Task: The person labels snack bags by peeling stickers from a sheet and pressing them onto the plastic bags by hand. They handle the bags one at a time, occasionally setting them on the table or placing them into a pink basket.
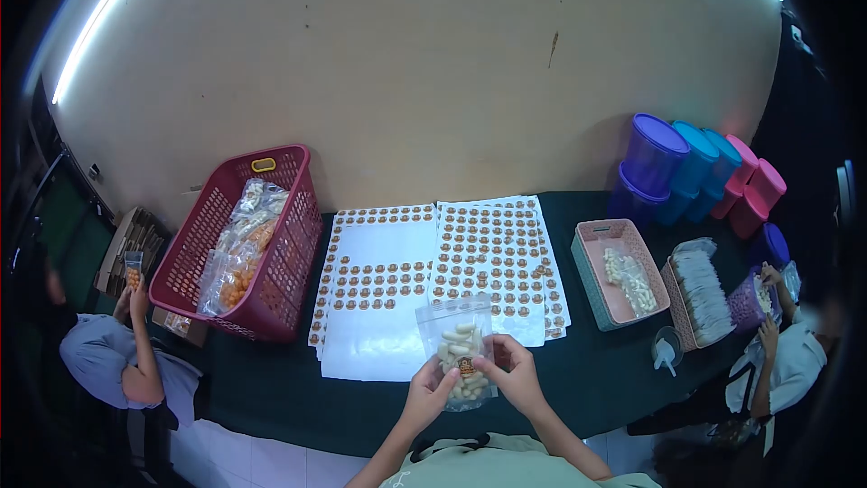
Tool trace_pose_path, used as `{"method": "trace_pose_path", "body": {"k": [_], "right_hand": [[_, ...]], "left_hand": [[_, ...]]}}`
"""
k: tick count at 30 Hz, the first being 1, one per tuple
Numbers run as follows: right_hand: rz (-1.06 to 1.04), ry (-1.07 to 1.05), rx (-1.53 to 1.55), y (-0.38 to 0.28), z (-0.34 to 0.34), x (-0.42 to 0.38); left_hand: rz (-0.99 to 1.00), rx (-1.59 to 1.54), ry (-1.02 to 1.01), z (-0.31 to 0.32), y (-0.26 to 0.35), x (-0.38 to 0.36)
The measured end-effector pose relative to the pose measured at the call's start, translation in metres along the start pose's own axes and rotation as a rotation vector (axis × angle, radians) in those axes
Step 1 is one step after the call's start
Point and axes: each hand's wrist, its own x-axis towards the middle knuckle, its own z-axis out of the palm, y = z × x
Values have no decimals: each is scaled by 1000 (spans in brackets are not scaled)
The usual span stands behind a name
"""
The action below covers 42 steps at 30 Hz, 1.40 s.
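Observation:
A clear plastic pouch of pale, finger-shaped snacks is held upright between my two hands, over the front edge of the table. My left hand grips its lower left side, thumb on the front. On the right side, my right hand holds the pouch with its thumb beside a round brown sticker on the front. Just behind the pouch lie white sheets of round brown stickers, with several stickers peeled off the left sheet.
At left stands a maroon basket of filled pouches. To the right are a pink-and-green basket holding a pouch, a basket of flat bags, a scoop and stacked coloured tubs. A person works at each side.

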Motion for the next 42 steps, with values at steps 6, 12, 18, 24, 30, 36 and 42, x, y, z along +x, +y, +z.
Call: {"method": "trace_pose_path", "body": {"k": [6,12,18,24,30,36,42], "right_hand": [[-18,-9,3,14,6,-6],[27,-47,-100,15,6,-14],[-112,-108,-345,6,19,-17],[-25,-210,-307,3,28,-9],[-22,-145,-293,36,24,-5],[95,0,44,20,12,-14],[79,53,41,-4,8,-25]], "left_hand": [[-1,61,-23,2,-1,6],[-55,20,29,-1,-9,4],[0,29,172,-5,-14,7],[-30,50,332,-20,-28,13],[8,64,242,-16,-20,17],[-63,-19,50,-1,-7,12],[-95,-51,-50,0,6,7]]}}
